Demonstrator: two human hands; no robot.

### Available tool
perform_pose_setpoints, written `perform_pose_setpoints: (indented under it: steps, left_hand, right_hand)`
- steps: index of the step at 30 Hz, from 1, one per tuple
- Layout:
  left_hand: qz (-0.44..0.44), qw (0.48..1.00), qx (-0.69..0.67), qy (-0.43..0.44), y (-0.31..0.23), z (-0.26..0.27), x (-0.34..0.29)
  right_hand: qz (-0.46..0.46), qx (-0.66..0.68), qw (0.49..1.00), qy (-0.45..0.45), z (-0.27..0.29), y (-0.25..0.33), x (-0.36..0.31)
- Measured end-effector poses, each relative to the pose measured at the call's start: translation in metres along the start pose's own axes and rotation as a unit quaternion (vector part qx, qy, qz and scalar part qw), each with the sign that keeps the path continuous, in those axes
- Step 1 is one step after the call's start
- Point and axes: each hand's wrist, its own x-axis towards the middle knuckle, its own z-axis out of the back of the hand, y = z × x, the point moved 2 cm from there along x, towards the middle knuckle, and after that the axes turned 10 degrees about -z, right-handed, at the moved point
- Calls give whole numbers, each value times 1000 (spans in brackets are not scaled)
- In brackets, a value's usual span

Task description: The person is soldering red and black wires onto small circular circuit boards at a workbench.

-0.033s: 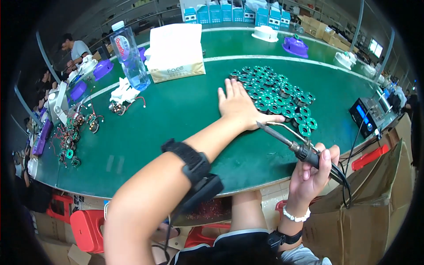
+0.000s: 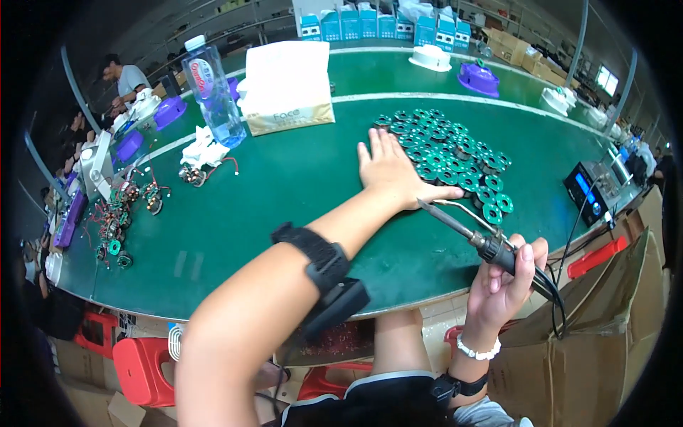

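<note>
My left hand (image 2: 391,174) lies open, fingers spread, along the near left edge of a cluster of round green circuit boards (image 2: 447,162). Each board has a hole in its middle, and some show dark coils underneath. In my right hand (image 2: 506,281) is a black-handled soldering iron (image 2: 491,245) with a thin bent metal tube beside its tip. The iron points up and left, its tip appearing close to my left thumb and wrist; whether they touch I cannot tell. Its black cable hangs down behind my right hand.
Wired coil parts (image 2: 114,228) lie at the left of the green table (image 2: 284,185). A water bottle (image 2: 213,92) and a tissue pack (image 2: 288,89) stand farther back. At the right edge sits a black station with a blue display (image 2: 587,192). Cardboard (image 2: 569,341) flanks me on the right.
My left elbow and forearm have shifted slightly to the right, and the whole view has moved a little. Both hands keep their places, and the soldering iron stays in my right hand.
</note>
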Motion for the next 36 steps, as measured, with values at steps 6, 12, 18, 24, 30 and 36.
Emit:
perform_pose_setpoints:
  steps: [6, 12, 18, 24, 30, 36]
  left_hand:
    - [-21, 998, 4, 67, 13, 20, -14]
    - [-58, 997, -28, -47, 85, 75, -121]
    - [187, 965, 21, -184, 241, 128, -236]
    - [312, 893, 99, -308, 352, 163, -315]
    - [214, 931, 208, -209, 368, 153, -270]
    - [205, 936, 201, -203, 391, 151, -263]
  right_hand:
    - [4, -17, 998, -67, 2, -8, -2]
    - [50, -43, 997, -43, 14, -6, -1]
    - [52, -90, 986, -131, 20, -4, -1]
    - [39, -93, 986, -133, 30, -11, 0]
    - [36, -91, 978, -183, 39, -11, 0]
    - [33, -143, 967, -207, 57, -9, 0]
